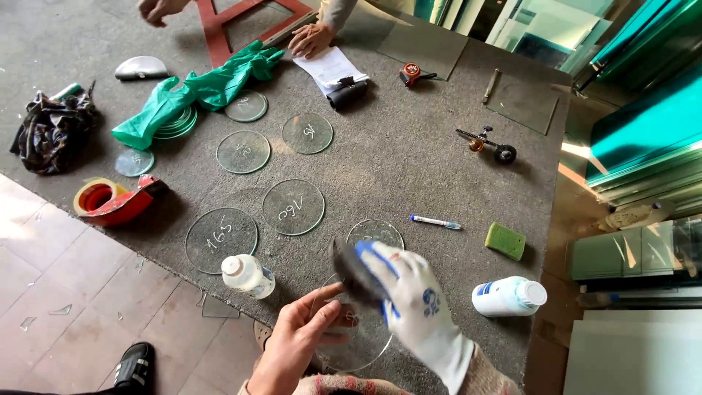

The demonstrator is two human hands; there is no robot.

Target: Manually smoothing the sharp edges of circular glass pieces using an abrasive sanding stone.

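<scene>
My left hand [296, 344] is bare and holds a clear round glass disc [358, 344] at the table [409, 157] edge nearest me, just on my side of the white squeeze bottle [247, 275]. Thumb lies on the top face and the fingers [322, 296] look curled under the rim, so they are clamped on the disc's left edge; the disc's far side juts out past the fingers to the right.

My right hand [409, 300], in a white-and-blue work glove, is blurred above the disc and grips a dark pad-like thing [351, 271]; fingers closed round it, what it is I cannot tell.

Handling judgement: disc is thin, stiff, light, slick, brittle, edges maybe sharp. Best taken by the rim, pinched top and bottom, not flexed, not knocked on the table.

More discs [292, 207] with marker scrawl lie beyond the bottle. A green sponge [505, 241] and a white tub [508, 297] sit to the bottle's right.
</scene>
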